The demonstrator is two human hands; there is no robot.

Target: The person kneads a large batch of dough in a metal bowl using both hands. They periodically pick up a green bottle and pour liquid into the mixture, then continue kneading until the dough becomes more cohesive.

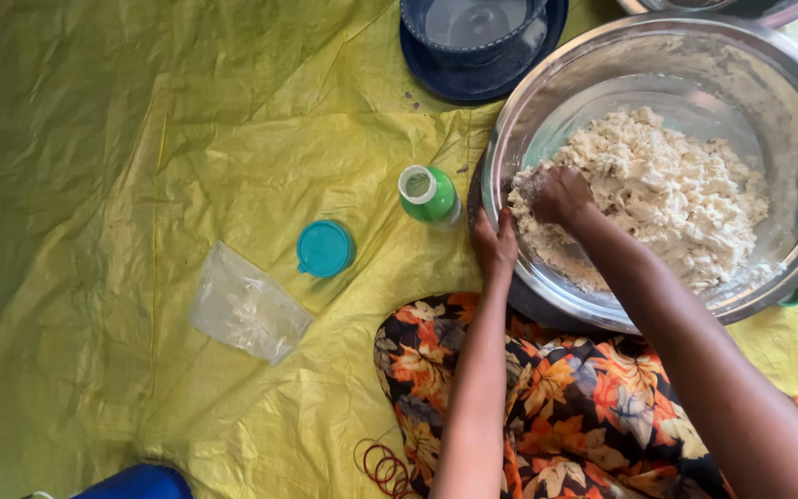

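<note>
With the right hand (558,194) closed into the crumbly white dough (658,199) at the steel bowl's (791,139) nine o'clock and the left hand (494,245) gripping that rim, hard kneading could tip the open green bottle (431,196) just beside it.

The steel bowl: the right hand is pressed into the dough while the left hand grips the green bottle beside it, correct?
Not quite. In the head view the left hand holds the steel bowl at its rim, not the green bottle, which stands untouched nearby. The right hand is indeed in the dough.
</note>
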